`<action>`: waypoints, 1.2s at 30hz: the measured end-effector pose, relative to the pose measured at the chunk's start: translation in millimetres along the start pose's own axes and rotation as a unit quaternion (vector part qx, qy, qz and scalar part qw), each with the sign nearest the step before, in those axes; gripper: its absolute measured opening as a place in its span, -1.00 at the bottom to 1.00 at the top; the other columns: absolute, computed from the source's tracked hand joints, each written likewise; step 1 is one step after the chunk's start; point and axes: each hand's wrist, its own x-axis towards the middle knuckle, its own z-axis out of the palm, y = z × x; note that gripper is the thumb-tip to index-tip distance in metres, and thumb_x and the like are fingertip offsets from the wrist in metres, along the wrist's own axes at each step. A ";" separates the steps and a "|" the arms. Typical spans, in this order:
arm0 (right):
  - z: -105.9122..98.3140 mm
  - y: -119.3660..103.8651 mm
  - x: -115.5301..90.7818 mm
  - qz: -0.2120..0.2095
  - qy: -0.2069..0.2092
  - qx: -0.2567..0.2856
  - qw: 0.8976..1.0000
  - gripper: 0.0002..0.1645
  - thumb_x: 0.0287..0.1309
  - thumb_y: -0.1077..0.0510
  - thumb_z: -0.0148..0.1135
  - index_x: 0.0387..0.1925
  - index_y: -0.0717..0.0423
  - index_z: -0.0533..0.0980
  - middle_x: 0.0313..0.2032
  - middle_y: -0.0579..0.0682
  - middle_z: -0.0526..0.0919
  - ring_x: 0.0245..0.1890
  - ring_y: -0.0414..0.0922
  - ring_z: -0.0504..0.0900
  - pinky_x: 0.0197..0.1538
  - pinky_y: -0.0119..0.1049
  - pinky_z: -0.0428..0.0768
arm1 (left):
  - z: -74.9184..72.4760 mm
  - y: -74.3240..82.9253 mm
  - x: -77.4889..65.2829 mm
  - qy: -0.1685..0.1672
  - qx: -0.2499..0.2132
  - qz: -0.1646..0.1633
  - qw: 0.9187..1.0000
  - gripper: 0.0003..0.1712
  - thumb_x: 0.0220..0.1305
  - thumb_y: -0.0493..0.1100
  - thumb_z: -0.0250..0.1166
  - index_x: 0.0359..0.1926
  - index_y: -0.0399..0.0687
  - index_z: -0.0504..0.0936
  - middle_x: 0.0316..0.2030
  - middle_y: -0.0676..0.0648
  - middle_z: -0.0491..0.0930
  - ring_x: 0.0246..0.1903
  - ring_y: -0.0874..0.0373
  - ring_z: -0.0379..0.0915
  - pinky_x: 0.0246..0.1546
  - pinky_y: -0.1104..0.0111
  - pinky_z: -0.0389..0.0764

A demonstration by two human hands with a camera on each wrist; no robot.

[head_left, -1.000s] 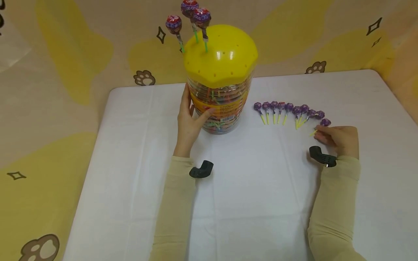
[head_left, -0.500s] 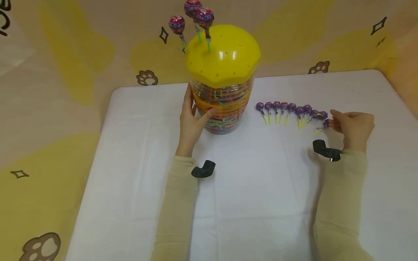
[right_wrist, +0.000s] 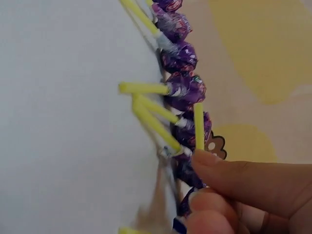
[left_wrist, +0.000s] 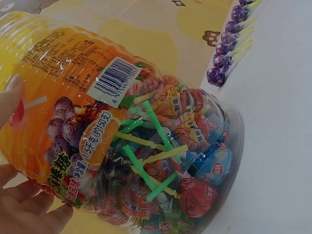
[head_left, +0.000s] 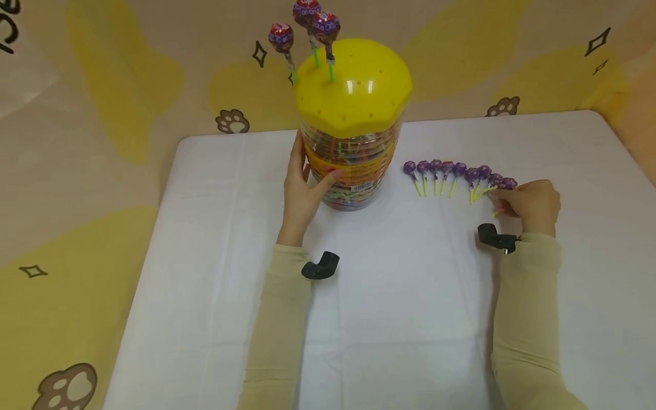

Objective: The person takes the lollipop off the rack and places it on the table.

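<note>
A clear plastic jar (head_left: 348, 196) with a yellow domed lid (head_left: 353, 85) stands at the back of the table. My left hand (head_left: 299, 199) holds its left side, thumb across the orange label (left_wrist: 58, 102); wrapped candies with green and yellow sticks show inside. Three lollipops (head_left: 326, 28) stand upright in the lid's holes. To the right, purple-wrapped lollipops (head_left: 447, 168) lie in a curved row with yellow sticks toward me. At the row's right end my right hand (head_left: 535, 205) pinches a lollipop by its yellow stick (right_wrist: 199, 124); the fingers hide its head.
The white tablecloth (head_left: 400, 296) covers the table. Behind it hangs a yellow and beige patterned backdrop (head_left: 451, 57). Small holes dot the lid's rim. Black wrist cameras (head_left: 321, 266) sit on both sleeves.
My right hand first moved right, touching the end lollipop's head, then came back left to the row's end and now pinches a stick. The left hand still holds the jar.
</note>
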 end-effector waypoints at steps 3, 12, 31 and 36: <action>-0.6 -1.9 1.7 0.000 0.022 0.015 1.000 -0.54 0.14 -0.09 0.24 -0.79 -0.04 0.61 -0.91 -0.35 0.43 -0.81 -0.44 0.40 0.25 0.12 0.21 | 0.3 0.2 -0.3 -0.001 -0.001 0.003 1.000 0.05 0.17 -0.15 0.36 0.49 -0.02 -0.14 0.45 0.03 -0.08 0.40 0.24 -0.15 0.38 0.25 0.06; -0.9 -8.6 6.8 -0.004 0.010 -0.059 0.998 -0.49 0.11 -0.05 0.23 -0.85 0.10 0.57 -0.90 -0.23 0.44 -0.71 -0.21 0.41 -0.41 -0.18 0.37 | 0.9 -0.3 -0.4 0.000 -0.004 -0.003 1.000 0.05 0.17 -0.16 0.36 0.49 -0.01 -0.13 0.46 0.02 -0.08 0.40 0.24 -0.15 0.38 0.22 0.06; -17.6 24.7 -0.2 0.036 0.054 0.250 0.966 -0.70 0.06 0.08 0.36 -0.69 -0.26 0.50 -0.71 -0.45 0.49 -0.73 -0.41 0.55 -0.54 -0.65 0.49 | 0.4 -0.2 0.2 0.002 0.000 -0.005 1.000 0.06 0.16 -0.13 0.37 0.49 0.01 -0.14 0.46 0.04 -0.10 0.40 0.25 -0.16 0.37 0.33 0.07; -10.7 32.8 8.6 0.013 0.030 0.227 0.973 -0.78 0.06 0.00 0.36 -0.58 -0.34 0.49 -0.70 -0.48 0.50 -0.67 -0.45 0.53 -0.52 -0.64 0.50 | 1.6 -0.9 0.1 0.001 -0.006 -0.007 1.000 0.05 0.17 -0.13 0.36 0.49 0.02 -0.14 0.46 0.05 -0.10 0.40 0.26 -0.16 0.36 0.36 0.06</action>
